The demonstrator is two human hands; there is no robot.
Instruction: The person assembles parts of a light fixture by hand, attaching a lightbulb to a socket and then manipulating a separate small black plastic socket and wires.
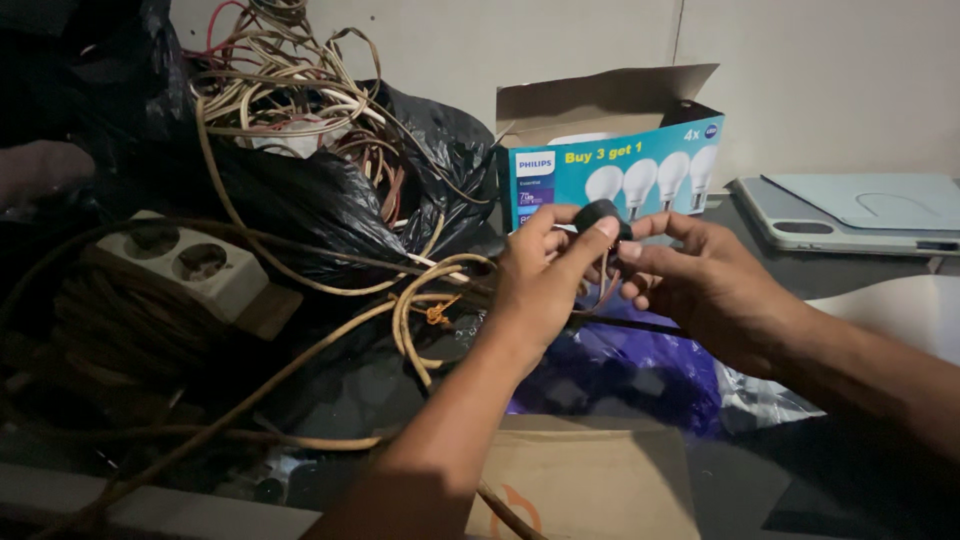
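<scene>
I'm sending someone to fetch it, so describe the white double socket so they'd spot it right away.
Start at the black plastic bag heaped with tangled cables on the left. Just below its left side lies the double socket, a pale block with two round recesses, the only white boxy thing among brown cords.

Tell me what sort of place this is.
Probably a home electrical repair bench. Tangled old cables spill from a black bag, a double socket block lies beside them, and an open light-bulb box stands behind the left hand and right hand, which hold a small black fitting.

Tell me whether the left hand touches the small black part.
Touching. The head view shows the left hand pinching the small black part with thumb and fingertips, no gap visible.
</scene>
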